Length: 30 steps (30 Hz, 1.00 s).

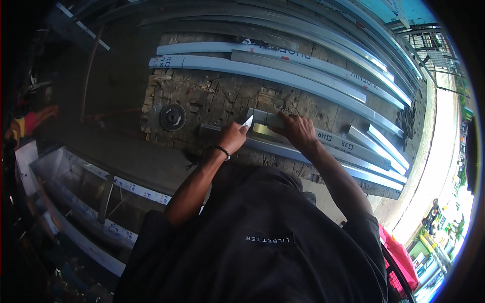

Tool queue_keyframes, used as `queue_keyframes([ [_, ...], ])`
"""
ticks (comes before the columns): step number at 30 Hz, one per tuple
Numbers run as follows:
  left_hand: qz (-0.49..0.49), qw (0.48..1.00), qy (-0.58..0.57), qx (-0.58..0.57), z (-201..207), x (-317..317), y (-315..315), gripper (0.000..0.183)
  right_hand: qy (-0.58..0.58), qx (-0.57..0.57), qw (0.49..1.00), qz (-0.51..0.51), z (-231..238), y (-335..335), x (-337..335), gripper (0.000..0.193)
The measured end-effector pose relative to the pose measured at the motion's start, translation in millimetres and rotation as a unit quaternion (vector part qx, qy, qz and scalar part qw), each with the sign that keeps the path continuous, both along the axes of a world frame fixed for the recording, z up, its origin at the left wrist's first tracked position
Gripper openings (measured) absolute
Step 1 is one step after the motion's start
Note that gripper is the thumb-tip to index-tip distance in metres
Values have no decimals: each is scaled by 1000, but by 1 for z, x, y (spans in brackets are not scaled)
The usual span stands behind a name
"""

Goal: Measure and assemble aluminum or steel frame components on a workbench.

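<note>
Between finger and thumb, my left hand (233,138) pinches a small white pointed piece (248,121), its tip toward the end of a square metal tube; what exactly it is I cannot make out. My right hand (299,131) is closed over that metal tube (348,147), which carries printing along its side. Thumb and fingers press on it near its left end. A shiny gold-toned patch (262,129) shows on the metal between my hands. Nearer to me, another long metal bar (283,148) runs alongside the tube.
A worn wooden bench (202,96) lies under the work, with a dark round disc (173,117) at its left. Long metal tubes (283,76) stretch across its far side. Two short bars (379,144) rest at right. A metal frame (106,202) stands at lower left; a person (33,121) is beyond.
</note>
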State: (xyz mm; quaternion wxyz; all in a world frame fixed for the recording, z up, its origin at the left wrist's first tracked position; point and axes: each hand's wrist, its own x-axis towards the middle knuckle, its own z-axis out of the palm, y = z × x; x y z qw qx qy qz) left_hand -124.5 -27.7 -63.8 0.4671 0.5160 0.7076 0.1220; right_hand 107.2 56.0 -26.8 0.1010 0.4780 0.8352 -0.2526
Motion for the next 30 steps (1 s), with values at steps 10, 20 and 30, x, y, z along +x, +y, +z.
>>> queue_keyframes([
  [10, 18, 1000, -8, 9, 2, 3, -1, 39, 1, -8, 1000, -6, -2, -2, 0, 54],
  [20, 1, 1000, 2, -4, 5, 0, 11, 39, 7, -11, 1000, -7, -3, -1, 2, 54],
  [30, 12, 1000, 0, 4, 1, 4, 12, 38, -7, -27, 999, -17, 1, -1, -1, 54],
])
